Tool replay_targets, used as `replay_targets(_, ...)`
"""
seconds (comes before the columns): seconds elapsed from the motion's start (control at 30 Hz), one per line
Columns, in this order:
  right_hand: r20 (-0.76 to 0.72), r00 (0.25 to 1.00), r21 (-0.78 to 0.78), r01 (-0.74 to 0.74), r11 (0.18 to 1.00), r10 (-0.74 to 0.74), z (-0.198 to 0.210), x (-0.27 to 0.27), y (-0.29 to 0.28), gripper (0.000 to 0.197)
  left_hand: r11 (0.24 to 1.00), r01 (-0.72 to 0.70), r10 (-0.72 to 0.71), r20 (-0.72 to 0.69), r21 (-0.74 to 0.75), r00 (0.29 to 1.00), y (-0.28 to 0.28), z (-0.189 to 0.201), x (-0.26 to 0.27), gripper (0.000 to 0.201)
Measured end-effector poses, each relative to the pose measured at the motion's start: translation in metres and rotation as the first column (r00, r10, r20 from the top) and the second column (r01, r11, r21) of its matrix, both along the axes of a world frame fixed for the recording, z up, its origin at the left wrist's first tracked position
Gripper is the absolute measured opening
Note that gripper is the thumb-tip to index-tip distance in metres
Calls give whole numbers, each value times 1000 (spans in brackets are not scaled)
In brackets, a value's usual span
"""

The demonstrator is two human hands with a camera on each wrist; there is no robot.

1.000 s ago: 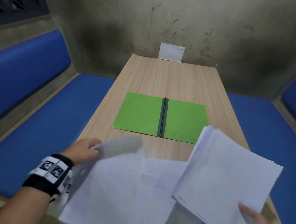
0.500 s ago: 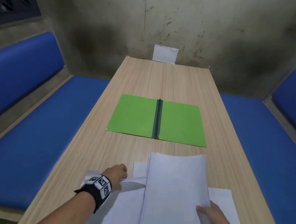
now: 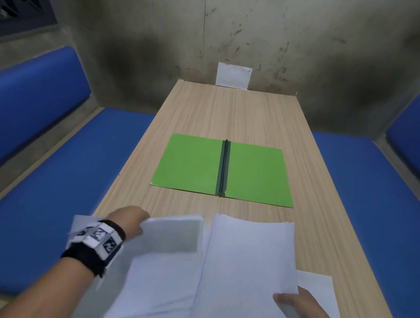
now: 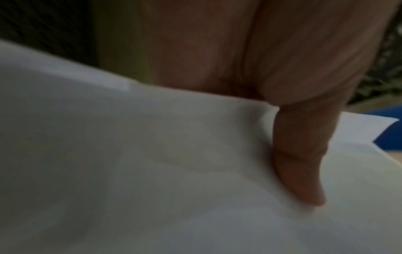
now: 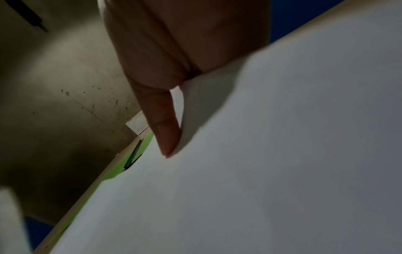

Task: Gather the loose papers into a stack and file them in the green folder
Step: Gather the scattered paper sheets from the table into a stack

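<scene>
The green folder lies open and flat in the middle of the wooden table, dark spine up the centre; a sliver of the green folder shows in the right wrist view. My right hand grips a thick stack of white papers by its near right edge, thumb on top. My left hand pinches a lifted, blurred sheet, thumb pressed on the paper. More loose white sheets lie under both, and one sheet pokes out at the right.
Blue padded benches run along both sides of the table, the right bench close by. A small white paper is fixed on the stained wall at the table's far end. Bare wood shows beyond and around the folder.
My right hand swung the thick stack from the right to the table's middle, near edge. My left hand lifted a sheet from the loose pile. The view tilted down toward the table.
</scene>
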State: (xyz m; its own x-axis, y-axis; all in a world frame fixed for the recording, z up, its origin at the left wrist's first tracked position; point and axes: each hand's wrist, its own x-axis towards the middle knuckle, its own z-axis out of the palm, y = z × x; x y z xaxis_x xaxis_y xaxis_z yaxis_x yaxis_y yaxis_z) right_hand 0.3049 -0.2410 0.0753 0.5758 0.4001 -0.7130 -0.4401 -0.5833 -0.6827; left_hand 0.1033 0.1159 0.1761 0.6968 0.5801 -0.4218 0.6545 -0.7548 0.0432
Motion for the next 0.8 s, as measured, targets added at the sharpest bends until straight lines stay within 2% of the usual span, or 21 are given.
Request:
replay_targets(0.1,-2,1000,7,4,1000,-4,4,0,1,34,981,-133,158,184,-139,970,13,43,-17,24)
replay_targets(0.17,-2,1000,7,-5,1000,5,7,0,4,36,952,-174,254,332,-254,908,16,68,-27,11)
replay_targets(0.23,-3,1000,7,-22,1000,22,10,-2,10,38,900,-156,357,483,-407,799,16,85,-35,9)
replay_targets(0.3,6,999,3,-51,999,51,13,-3,14,43,805,-101,503,582,-585,639,15,94,-36,14)
replay_targets(0.37,27,997,16,-79,997,79,13,-3,16,51,676,-10,642,582,-737,499,8,95,-32,18)
replay_targets(0.4,36,996,35,-82,996,80,12,-3,17,51,615,19,693,551,-788,465,7,87,-29,32)
replay_targets(0.47,62,996,79,-66,995,61,16,-6,20,41,563,5,743,508,-827,436,-4,68,-19,57)
replay_targets(0.5,69,997,109,-50,993,43,17,-7,22,34,550,-13,753,489,-835,440,-11,54,-15,61)
replay_targets(0.57,32,999,180,22,983,-29,21,-9,28,25,474,-38,776,397,-879,490,-28,22,-7,69)
replay_targets(0.6,-7,998,216,66,974,-66,23,-10,32,25,407,-38,796,334,-913,505,-38,5,-3,73)
replay_targets(0.63,-38,995,246,98,964,-92,25,-11,35,27,348,-36,816,284,-937,503,-47,-10,1,66)
replay_targets(0.7,-75,991,294,131,947,-114,31,-12,40,28,281,-30,844,232,-959,484,-64,-31,8,36)
replay_targets(0.73,-89,989,315,138,939,-115,34,-12,42,29,261,-29,848,214,-965,485,-69,-38,10,37)
replay_targets(0.8,-102,990,350,125,928,-95,43,-12,46,31,229,-16,862,195,-973,468,-74,-45,13,66)
